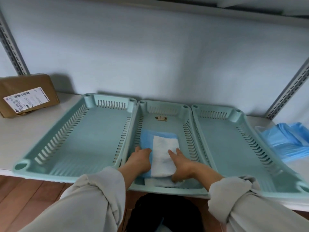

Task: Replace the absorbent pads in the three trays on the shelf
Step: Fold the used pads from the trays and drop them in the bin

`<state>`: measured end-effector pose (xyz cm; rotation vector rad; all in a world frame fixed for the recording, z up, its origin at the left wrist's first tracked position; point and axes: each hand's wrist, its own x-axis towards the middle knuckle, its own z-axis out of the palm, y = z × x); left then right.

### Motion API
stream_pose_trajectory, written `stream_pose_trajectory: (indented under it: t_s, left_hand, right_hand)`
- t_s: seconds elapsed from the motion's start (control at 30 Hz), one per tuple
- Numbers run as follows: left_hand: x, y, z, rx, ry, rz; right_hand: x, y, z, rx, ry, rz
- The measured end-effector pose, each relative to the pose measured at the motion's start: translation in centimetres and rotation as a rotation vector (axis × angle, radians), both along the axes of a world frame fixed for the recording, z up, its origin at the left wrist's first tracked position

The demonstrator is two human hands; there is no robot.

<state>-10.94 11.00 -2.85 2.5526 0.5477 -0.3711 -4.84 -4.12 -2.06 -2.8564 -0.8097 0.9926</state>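
Okay, I've got both hands in the middle tray (pixel 164 106), lower centre: left hand (pixel 139 160) and right hand (pixel 181 164) gripping the folded absorbent pad (pixel 163 148). Next, I'd unfold it flat.

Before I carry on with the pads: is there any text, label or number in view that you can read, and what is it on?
Nothing can be quoted.
White shipping label on the brown cardboard box, far left of the shelf: barcodes and printed lines, too small and blurred to read.
Small tag or sticker on the middle tray floor, near the back: too small to tell if it carries text.
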Motion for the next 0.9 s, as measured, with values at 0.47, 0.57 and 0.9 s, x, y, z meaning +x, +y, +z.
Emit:
stream_pose_trajectory:
  t_s: [0.47,0.57,0.9]
  left_hand:
    - [0.4,-1.7,0.5,-0.268,0.114,-0.011]
    - [0.9,-1.8,-0.1,0.107,0.033,-0.087]
    - [1.3,-2.4,-2.2,0.154,0.182,-0.506]
  right_hand:
    - [1.1,-0.9,1.9,-0.063,-0.082,-0.114]
    - [1.6,-0.8,1.8,0.111,-0.195,-0.172]
    - [0.9,-2.1,0.7,-0.016,-0.1,-0.118]
